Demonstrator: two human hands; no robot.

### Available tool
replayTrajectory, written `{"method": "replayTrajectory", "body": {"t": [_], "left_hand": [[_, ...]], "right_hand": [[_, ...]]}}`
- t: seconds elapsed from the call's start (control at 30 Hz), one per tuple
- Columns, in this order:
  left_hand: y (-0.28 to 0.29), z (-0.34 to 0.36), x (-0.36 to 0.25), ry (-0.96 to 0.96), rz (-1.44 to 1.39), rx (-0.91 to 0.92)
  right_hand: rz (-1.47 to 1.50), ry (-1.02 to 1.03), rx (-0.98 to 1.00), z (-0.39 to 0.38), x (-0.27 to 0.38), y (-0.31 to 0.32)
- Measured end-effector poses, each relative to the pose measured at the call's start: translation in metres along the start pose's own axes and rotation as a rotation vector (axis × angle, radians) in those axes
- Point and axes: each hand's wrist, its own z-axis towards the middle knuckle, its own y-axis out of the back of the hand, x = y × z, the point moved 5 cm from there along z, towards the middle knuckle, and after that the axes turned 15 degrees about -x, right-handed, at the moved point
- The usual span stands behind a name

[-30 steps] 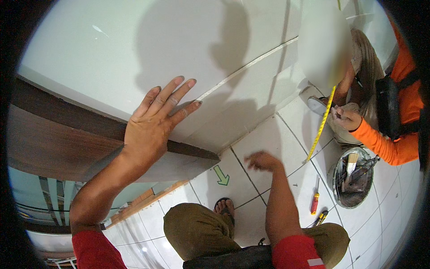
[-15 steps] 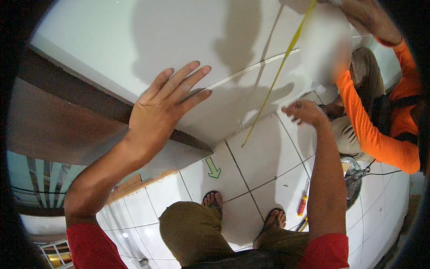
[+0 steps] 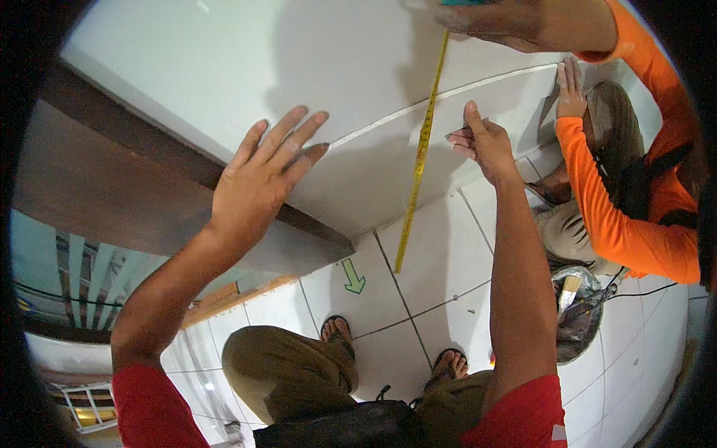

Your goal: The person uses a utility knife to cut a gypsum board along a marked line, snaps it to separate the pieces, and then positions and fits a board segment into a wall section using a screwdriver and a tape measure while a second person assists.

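My left hand (image 3: 258, 172) lies against the pale wall (image 3: 358, 67) with its fingers spread, just beyond the dark brown wooden edge. Nothing is in it. My right hand (image 3: 489, 145) is raised near the wall, thumb up and apart from the loosely bent fingers, with nothing visible in it. Between my hands hangs a yellow tape measure blade (image 3: 420, 160), its lower end above the floor tiles. It is nearer my right hand but apart from it. At the top, a co-worker's hand (image 3: 515, 26) holds the teal case, which is partly cut off.
A co-worker in orange sleeves (image 3: 620, 228) crouches at the right, one hand (image 3: 571, 93) on the wall. Beside them stands a dark bucket (image 3: 579, 325) with a paintbrush (image 3: 569, 291) and a black cable. A green arrow (image 3: 353, 277) marks the tiled floor (image 3: 373, 310).
The tape blade has shifted left and turned its flat side toward me. My right hand has risen toward the wall, thumb now up. The co-worker's upper hand has moved left with the tape.
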Motion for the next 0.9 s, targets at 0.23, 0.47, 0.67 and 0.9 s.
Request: {"method": "replayTrajectory", "body": {"t": [0.23,0.47,0.67,0.9], "left_hand": [[-0.004,-0.001,-0.004,0.016,-0.04,0.038],[-0.011,-0.001,-0.002,-0.007,-0.009,0.076],[-0.012,-0.002,-0.002,0.0,-0.009,0.114],[-0.009,-0.001,-0.003,0.011,-0.009,0.117]], "right_hand": [[-0.116,0.048,-0.007,0.001,-0.003,0.0],[-0.213,0.07,-0.027,0.009,-0.004,0.0],[-0.189,0.093,-0.033,0.01,-0.001,-0.001],[-0.238,0.141,-0.023,0.007,0.002,0.001]]}}
